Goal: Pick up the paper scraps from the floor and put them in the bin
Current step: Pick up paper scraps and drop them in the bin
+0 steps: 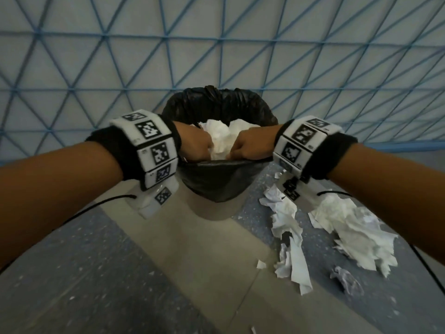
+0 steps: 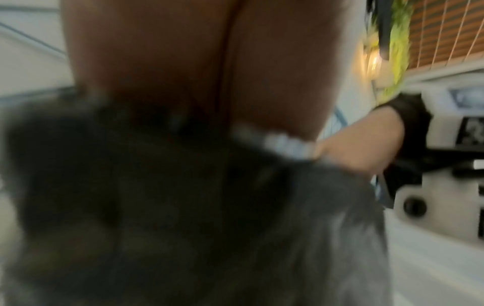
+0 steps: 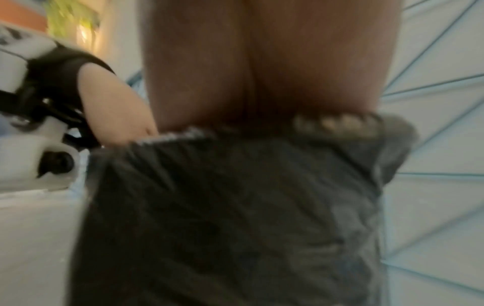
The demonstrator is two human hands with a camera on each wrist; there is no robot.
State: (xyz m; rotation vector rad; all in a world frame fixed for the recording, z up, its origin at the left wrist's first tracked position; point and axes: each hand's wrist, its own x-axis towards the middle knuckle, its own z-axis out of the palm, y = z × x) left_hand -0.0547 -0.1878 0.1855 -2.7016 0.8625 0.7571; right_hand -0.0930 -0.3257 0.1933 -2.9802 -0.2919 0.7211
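A bin lined with a black bag [image 1: 216,184] stands against the wall straight ahead. A crumpled wad of white paper [image 1: 220,138] sits in its mouth. My left hand [image 1: 198,144] and right hand [image 1: 246,148] flank the wad just above the front rim, fingers curled into the paper from both sides. More white paper scraps [image 1: 289,232] lie on the floor right of the bin, with a bigger heap [image 1: 354,227] under my right forearm. Both wrist views are blurred: each shows a palm heel over the black bag [image 2: 183,207] [image 3: 235,207], fingers hidden.
A wall with a blue triangular grid [image 1: 216,44] rises right behind the bin. A small grey crumpled ball [image 1: 346,280] and tiny white bits [image 1: 261,264] lie on the floor at lower right. Bare speckled blue and beige floor [image 1: 120,261] lies left of the bin.
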